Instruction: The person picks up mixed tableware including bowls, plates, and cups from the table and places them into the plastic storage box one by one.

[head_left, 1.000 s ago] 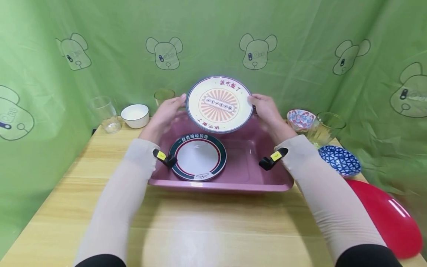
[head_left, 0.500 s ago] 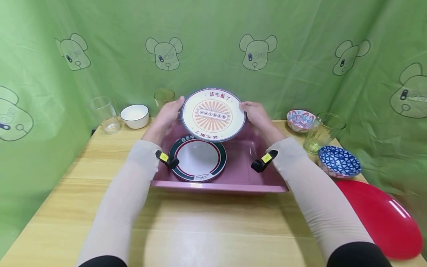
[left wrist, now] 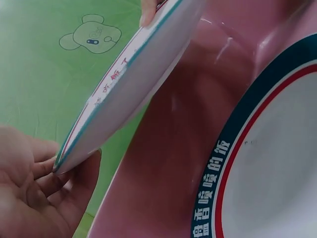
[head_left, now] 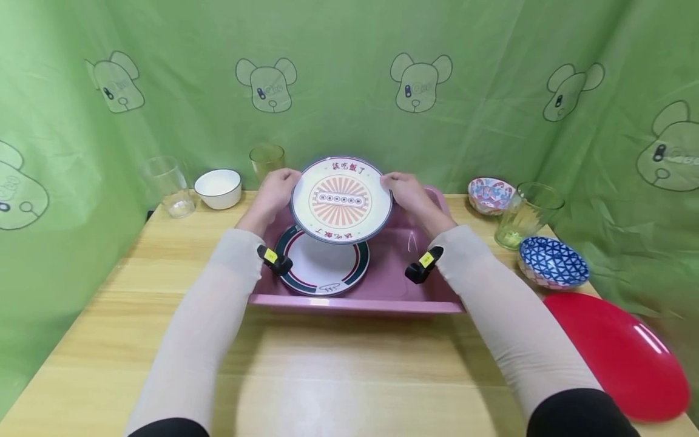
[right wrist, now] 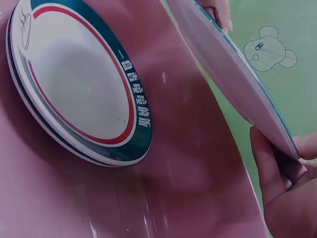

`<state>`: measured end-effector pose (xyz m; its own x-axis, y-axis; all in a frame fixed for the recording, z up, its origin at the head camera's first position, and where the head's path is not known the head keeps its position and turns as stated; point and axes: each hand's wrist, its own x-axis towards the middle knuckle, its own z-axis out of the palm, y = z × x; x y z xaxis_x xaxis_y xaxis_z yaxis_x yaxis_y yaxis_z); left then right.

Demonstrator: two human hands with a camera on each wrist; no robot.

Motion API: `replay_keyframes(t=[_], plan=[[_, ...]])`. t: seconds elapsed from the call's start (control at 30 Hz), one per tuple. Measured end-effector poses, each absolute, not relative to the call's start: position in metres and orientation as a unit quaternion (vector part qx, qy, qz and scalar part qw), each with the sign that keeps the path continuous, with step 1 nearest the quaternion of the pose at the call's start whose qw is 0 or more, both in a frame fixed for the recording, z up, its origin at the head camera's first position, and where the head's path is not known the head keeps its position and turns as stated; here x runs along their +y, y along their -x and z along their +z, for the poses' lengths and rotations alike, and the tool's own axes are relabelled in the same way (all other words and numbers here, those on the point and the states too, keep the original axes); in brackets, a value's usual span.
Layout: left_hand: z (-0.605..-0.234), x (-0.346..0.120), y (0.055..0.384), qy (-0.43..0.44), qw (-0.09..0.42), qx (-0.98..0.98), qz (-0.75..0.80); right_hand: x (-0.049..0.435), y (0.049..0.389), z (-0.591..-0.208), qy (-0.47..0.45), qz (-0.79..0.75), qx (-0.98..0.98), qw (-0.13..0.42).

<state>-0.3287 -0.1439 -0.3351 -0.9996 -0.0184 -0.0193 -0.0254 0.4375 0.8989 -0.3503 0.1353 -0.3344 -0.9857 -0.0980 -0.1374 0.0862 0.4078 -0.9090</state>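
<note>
Both hands hold a cream plate (head_left: 341, 200) with a red sunburst print, one at each side of its rim. My left hand (head_left: 276, 193) pinches the left edge, thumb on top and fingers beneath, as the left wrist view shows at the plate's rim (left wrist: 116, 94). On the opposite edge my right hand (head_left: 408, 193) grips the same way. The plate is tilted above a pink basin (head_left: 393, 267). Inside the basin, at its left, lies a white plate (head_left: 322, 267) with a dark green rim and red ring; in the right wrist view, the green-rimmed plate (right wrist: 79, 74) appears stacked on another.
At the back left stand a clear glass (head_left: 173, 188), a white bowl (head_left: 218, 188) and an amber glass (head_left: 267, 160). To the right are a pink-patterned bowl (head_left: 490, 195), a yellowish glass (head_left: 526, 212), a blue-patterned bowl (head_left: 554, 261) and a red oval board (head_left: 617, 358).
The cream plate has come down and a little left in both hands, turned level, and now overlaps the green-rimmed plate in the head view. My right hand moved left with it.
</note>
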Motion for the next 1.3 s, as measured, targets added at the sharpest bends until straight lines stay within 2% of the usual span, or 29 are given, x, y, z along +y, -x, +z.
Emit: replay_keyframes(t=[0.2,0.5,0.7,1.3], plan=[[-0.339,-0.143,0.33,0.004,-0.009,0.888,0.459,0.134,0.351,-0.342,0.02,-0.5,0.861,0.096],[-0.341,-0.142,0.33,-0.012,-0.023,0.935,0.355,0.128,0.348,-0.349,0.024,-0.531,0.837,0.132],[-0.34,-0.141,0.331,-0.007,-0.009,0.95,0.311,0.125,0.348,-0.351,0.008,-0.564,0.81,0.16],[-0.347,-0.147,0.327,-0.026,0.015,0.972,0.234,0.12,0.344,-0.356,0.045,-0.504,0.845,0.175]])
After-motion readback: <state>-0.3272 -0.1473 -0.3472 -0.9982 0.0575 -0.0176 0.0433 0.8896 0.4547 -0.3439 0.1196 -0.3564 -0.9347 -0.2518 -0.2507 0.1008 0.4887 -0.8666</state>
